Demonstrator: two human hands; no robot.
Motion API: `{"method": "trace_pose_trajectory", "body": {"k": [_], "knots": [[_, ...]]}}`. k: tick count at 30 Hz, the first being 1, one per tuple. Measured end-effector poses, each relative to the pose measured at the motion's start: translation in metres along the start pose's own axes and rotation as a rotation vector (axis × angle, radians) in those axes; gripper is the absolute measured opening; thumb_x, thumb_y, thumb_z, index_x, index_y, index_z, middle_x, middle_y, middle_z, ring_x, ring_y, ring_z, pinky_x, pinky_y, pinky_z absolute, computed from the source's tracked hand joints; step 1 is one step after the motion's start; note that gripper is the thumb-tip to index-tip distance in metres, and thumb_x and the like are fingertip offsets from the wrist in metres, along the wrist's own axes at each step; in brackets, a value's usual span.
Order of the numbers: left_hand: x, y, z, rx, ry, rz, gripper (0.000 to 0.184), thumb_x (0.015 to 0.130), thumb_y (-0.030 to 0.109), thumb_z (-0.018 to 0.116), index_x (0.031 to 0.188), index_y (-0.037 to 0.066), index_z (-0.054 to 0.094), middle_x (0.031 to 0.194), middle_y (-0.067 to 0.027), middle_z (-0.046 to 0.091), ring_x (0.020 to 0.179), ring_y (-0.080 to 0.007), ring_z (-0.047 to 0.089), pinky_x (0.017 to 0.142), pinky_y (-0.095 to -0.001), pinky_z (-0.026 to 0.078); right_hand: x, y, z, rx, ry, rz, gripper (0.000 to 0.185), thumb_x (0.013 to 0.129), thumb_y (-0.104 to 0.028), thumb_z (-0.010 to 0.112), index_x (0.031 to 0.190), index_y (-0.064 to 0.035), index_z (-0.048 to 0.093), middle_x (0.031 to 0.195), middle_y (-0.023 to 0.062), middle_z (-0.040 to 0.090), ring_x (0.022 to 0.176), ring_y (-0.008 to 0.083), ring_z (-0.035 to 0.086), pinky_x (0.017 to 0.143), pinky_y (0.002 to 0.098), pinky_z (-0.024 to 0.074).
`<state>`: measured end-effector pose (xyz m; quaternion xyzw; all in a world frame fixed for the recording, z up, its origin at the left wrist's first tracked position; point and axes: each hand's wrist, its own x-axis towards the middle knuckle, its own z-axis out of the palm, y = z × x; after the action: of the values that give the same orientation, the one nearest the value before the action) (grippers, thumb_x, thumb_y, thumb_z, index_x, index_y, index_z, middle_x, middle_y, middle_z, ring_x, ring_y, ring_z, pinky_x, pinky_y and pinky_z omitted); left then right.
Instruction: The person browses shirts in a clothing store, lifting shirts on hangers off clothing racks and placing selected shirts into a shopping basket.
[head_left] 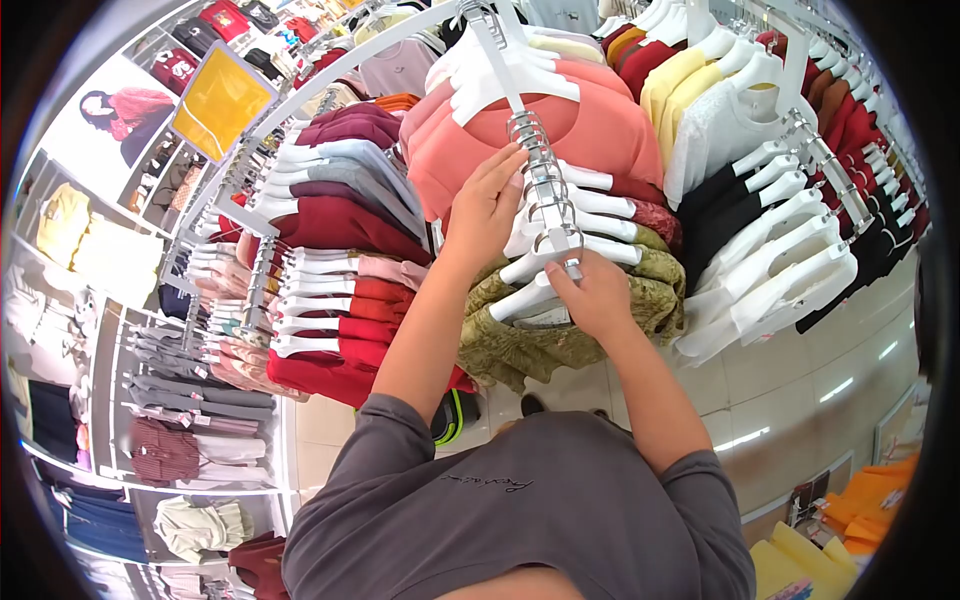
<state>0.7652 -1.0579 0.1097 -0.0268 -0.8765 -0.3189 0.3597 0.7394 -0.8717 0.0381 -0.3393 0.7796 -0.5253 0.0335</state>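
A sloping metal rail with several hanger hooks runs down the middle of the view. My left hand lies along the left side of the hooks, fingers close together near the upper ones; whether it grips a hook is hidden. At the rail's lower end, my right hand is closed around the front hanger, with the thumb near its hook. From this white hanger hangs an olive green patterned garment. Coral tops hang farther up, with dark red garments between them and the green ones.
Red tops and maroon tops hang on racks at the left. White garments and black garments hang at the right. Yellow clothes lie at the lower right. Wall shelves hold more clothing at the far left.
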Motion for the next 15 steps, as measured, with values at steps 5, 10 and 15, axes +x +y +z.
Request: {"method": "trace_pose_trajectory", "body": {"k": [5, 10, 15], "knots": [[-0.002, -0.002, 0.006, -0.017, 0.034, -0.04, 0.029, 0.096, 0.012, 0.056, 0.122, 0.002, 0.065, 0.132, -0.0174, 0.06, 0.113, -0.0289, 0.063, 0.095, -0.0343, 0.049, 0.001, 0.003, 0.002, -0.011, 0.016, -0.029, 0.04, 0.088, -0.042, 0.06, 0.095, -0.0037, 0.07, 0.086, 0.0161, 0.068, 0.081, 0.0355, 0.065, 0.073, 0.0432, 0.0494], [-0.002, -0.003, 0.005, 0.018, 0.049, -0.01, 0.03, 0.096, 0.012, 0.056, 0.122, 0.002, 0.064, 0.131, -0.0168, 0.061, 0.116, -0.028, 0.062, 0.097, -0.0348, 0.048, 0.0, -0.003, -0.002, -0.001, -0.015, 0.029, 0.039, 0.088, -0.041, 0.06, 0.098, -0.0045, 0.07, 0.088, 0.0162, 0.068, 0.082, 0.0346, 0.065, 0.075, 0.0427, 0.0496], [-0.008, 0.001, 0.003, -0.041, 0.018, -0.042, 0.034, 0.098, 0.02, 0.056, 0.127, 0.003, 0.062, 0.134, -0.018, 0.058, 0.124, -0.0295, 0.057, 0.103, -0.0353, 0.043, 0.0, 0.0, 0.0, 0.012, -0.02, 0.055, 0.039, 0.087, -0.041, 0.061, 0.098, -0.0048, 0.07, 0.086, 0.0158, 0.069, 0.081, 0.0337, 0.066, 0.074, 0.0422, 0.0499]]}}
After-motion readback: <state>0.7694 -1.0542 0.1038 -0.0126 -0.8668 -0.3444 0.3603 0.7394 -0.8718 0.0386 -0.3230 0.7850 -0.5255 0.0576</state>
